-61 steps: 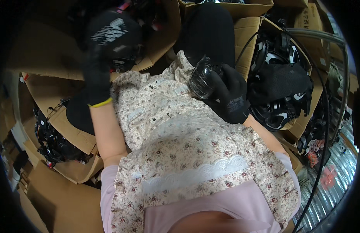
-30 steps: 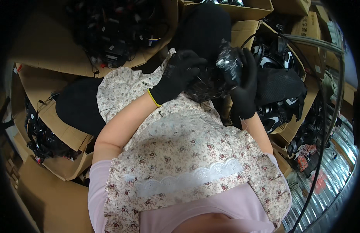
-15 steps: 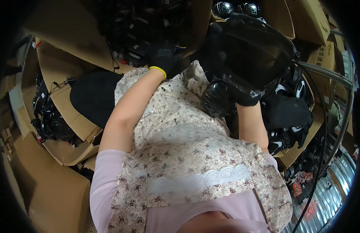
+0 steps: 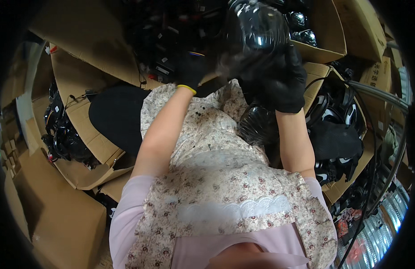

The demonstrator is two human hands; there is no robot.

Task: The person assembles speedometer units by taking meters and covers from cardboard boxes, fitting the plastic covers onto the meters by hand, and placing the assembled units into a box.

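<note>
Both my hands wear black gloves. My right hand (image 4: 283,83) is raised at upper centre-right, its fingers closed at the lower end of a glossy, rounded dark thing in clear plastic (image 4: 259,27); its kind I cannot make out. Motion smears the space between my hands. At the mouth of a box of dark parts, my left hand (image 4: 189,69) shows a yellow cuff, and its fingers are lost in the shadow. Beside my right wrist, another plastic-wrapped dark round thing (image 4: 257,124) rests against my flowered apron (image 4: 207,179).
An open cardboard box (image 4: 95,58) with dark parts stands ahead. Black-and-silver gear fills another box (image 4: 335,107) at right, beside a metal rail (image 4: 380,92). Shiny wrapped pieces (image 4: 299,27) lie at the upper right. A box with black parts (image 4: 66,139) stands left.
The large dark, see-through thing by my right hand has swung up and left, now showing as a wrapped, rounded shape. My right hand has turned and risen; my left hand stays near the box.
</note>
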